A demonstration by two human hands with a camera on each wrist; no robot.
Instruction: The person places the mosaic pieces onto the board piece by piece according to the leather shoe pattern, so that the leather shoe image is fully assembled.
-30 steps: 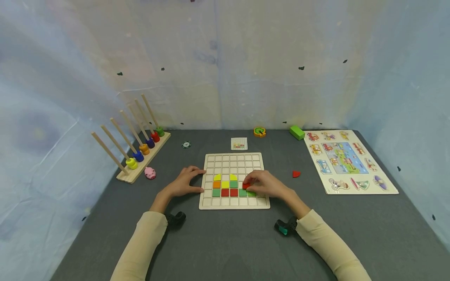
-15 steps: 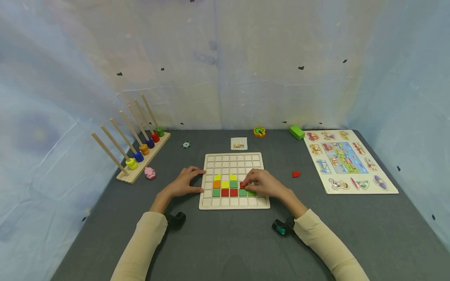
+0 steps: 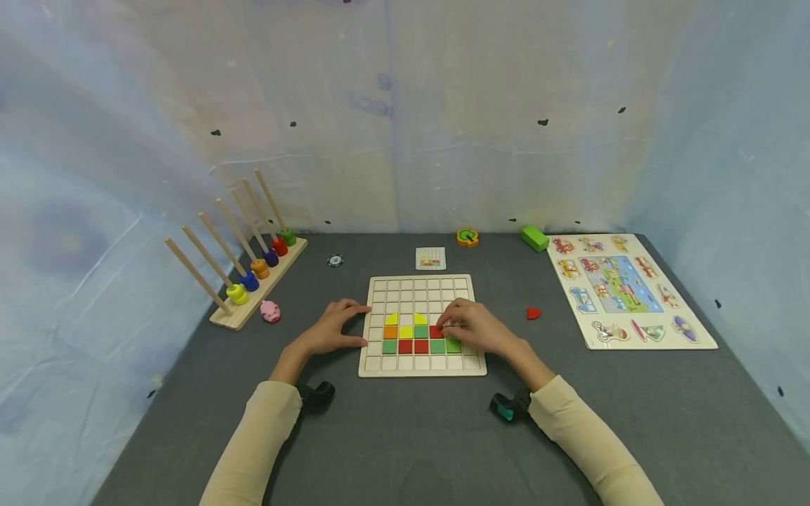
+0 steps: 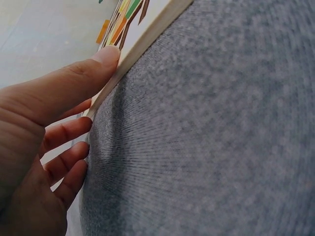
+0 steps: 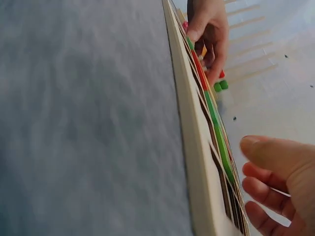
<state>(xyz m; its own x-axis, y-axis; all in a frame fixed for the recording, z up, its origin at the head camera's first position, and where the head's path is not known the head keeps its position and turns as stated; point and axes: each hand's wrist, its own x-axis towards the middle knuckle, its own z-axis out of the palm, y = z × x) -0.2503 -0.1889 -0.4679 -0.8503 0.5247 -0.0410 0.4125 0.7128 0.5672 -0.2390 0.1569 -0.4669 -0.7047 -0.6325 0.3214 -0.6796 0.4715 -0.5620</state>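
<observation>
A wooden grid board (image 3: pixel 419 286) lies in the middle of the table with several coloured tiles set in its cells. My left hand (image 3: pixel 328 329) touches the board's left edge; in the left wrist view its thumb (image 4: pixel 74 81) lies along the rim and the other fingers sit beside it. My right hand (image 3: pixel 477 328) hovers at the right of the tiles, fingertips right beside a red square tile (image 3: pixel 434 332). That tile sits in a cell above a green tile (image 3: pixel 437 347). The right wrist view shows the right hand's fingers (image 5: pixel 266 189) loosely bent and apart from the thumb, holding nothing.
A small pattern card (image 3: pixel 430 258) lies behind the board. A peg stacker (image 3: pixel 278 277) and a pink pig (image 3: pixel 270 311) are on the left. To the right are a red wedge (image 3: pixel 534 313), a green block (image 3: pixel 535 239) and a picture puzzle (image 3: pixel 591 330).
My right hand has shifted the red square tile left into a cell and lifted its fingers off it, leaving the tile and the light green one below more visible. My left hand has not moved.
</observation>
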